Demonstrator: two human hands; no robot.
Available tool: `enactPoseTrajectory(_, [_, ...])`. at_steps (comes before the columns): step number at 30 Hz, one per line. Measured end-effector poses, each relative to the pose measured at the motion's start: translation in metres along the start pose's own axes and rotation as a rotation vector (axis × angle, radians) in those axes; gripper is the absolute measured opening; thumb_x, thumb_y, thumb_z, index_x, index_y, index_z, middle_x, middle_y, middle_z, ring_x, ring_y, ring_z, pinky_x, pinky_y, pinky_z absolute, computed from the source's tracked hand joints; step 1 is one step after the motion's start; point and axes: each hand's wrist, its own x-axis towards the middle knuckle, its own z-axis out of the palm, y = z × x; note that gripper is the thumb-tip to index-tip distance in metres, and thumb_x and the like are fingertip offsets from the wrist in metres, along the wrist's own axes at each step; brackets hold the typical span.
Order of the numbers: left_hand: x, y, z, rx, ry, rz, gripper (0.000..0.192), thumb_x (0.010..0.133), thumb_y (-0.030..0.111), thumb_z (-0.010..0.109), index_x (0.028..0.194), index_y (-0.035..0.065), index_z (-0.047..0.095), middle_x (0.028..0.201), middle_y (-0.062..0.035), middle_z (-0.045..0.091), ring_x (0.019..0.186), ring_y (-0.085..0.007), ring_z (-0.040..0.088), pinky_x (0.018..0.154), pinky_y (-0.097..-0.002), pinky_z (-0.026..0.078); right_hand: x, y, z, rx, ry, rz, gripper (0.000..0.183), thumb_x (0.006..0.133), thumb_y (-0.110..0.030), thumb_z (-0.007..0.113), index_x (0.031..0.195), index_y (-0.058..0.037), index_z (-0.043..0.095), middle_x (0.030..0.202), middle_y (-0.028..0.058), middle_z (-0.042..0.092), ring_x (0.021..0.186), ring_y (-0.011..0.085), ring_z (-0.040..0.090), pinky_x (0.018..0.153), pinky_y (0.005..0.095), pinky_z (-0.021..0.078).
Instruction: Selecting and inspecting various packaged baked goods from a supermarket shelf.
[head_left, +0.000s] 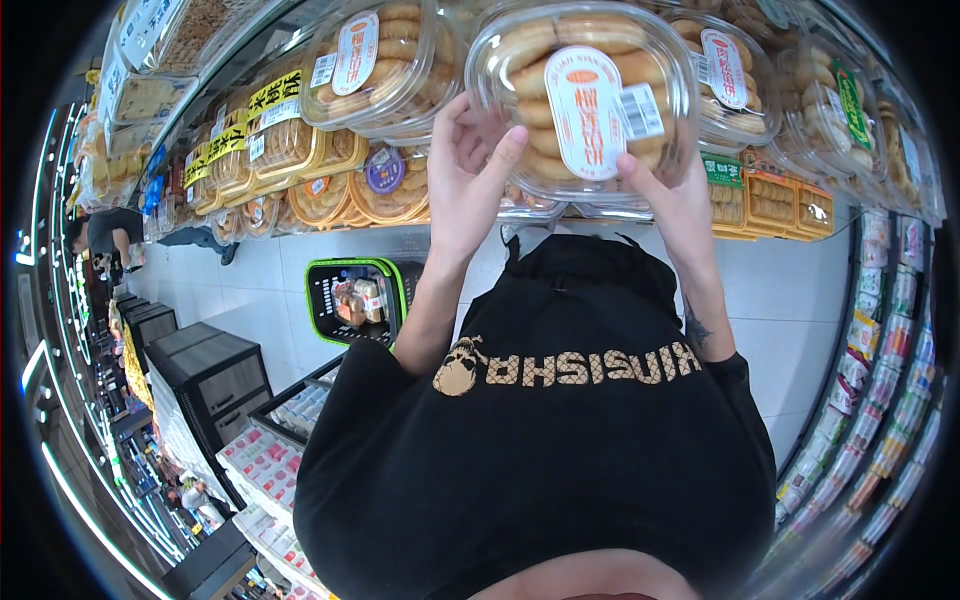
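Note:
Between both hands is a clear plastic clamshell box of round filled pastries (525, 82), with a white printed label and a barcode sticker facing up. My left hand (476, 161) grips its left side, thumb at the lower left edge. On the lower right, my right hand (667, 180) holds the box with the thumb tip against the label; its other fingers are mostly hidden behind the plastic. The box is held above a display shelf of similar pastry boxes, such as one at the left (382, 67) and one at the right (731, 82).
A black shopping basket with a green rim (311, 300) holds packaged food on the tiled floor. Yellow trays of biscuits (281, 150) line the shelf's left part. Packet racks (862, 375) stand at the right, dark cabinets (206, 360) at the left. Other people are far left.

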Motion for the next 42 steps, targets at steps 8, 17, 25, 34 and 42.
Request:
enactPoseTrajectory(8, [0.013,0.002,-0.005,0.085,-0.035,0.118,0.063,0.078,0.0,0.06,0.129,-0.0012,0.023,0.115,-0.0153,0.044,0.107,-0.019,0.047,0.09,-0.0296,0.041,0.014,-0.008,0.014,-0.012,0.05,-0.004,0.056,0.077,-0.013,0.067,0.122,0.0022,0.036,0.101,0.0103,0.057,0.087,0.0117,0.056,0.067,0.021,0.0479])
enactPoseTrajectory(17, [0.025,-0.009,-0.011,0.081,-0.069,0.153,0.062,0.078,0.009,0.062,0.129,0.0002,0.027,0.121,-0.0182,0.04,0.111,-0.0216,0.044,0.094,-0.0316,0.038,0.027,-0.01,0.016,0.081,0.096,0.034,0.048,0.086,-0.018,0.056,0.125,0.0026,0.037,0.099,0.0078,0.053,0.085,0.0123,0.055,0.075,0.0258,0.0449])
enactPoseTrajectory(25, [0.029,-0.028,-0.014,0.032,-0.051,0.197,0.053,0.087,0.014,0.055,0.13,0.0009,0.028,0.121,-0.0149,0.04,0.109,-0.0183,0.045,0.09,-0.0278,0.039,0.04,0.004,0.022,0.078,0.066,-0.043,0.056,0.084,-0.023,0.06,0.127,0.0013,0.034,0.1,0.01,0.058,0.085,0.0154,0.059,0.076,0.0269,0.0463])
enactPoseTrajectory(34, [0.037,-0.036,-0.007,0.056,0.002,0.215,0.039,0.09,0.013,0.049,0.124,0.0021,0.034,0.107,-0.0077,0.045,0.096,-0.0101,0.047,0.08,-0.0221,0.039,0.051,0.01,0.026,0.108,0.099,-0.064,0.061,0.083,-0.023,0.062,0.128,0.0032,0.031,0.098,0.0126,0.059,0.086,0.0167,0.059,0.08,0.0282,0.045])
enactPoseTrajectory(42, [0.022,-0.033,0.0,0.064,0.071,0.239,0.036,0.085,0.004,0.053,0.117,0.0025,0.036,0.112,-0.0087,0.04,0.099,-0.0149,0.045,0.085,-0.0259,0.038,0.036,0.008,0.016,0.042,0.043,0.003,0.055,0.085,-0.023,0.058,0.128,0.0022,0.034,0.093,0.0099,0.061,0.084,0.0154,0.059,0.078,0.0252,0.0438])
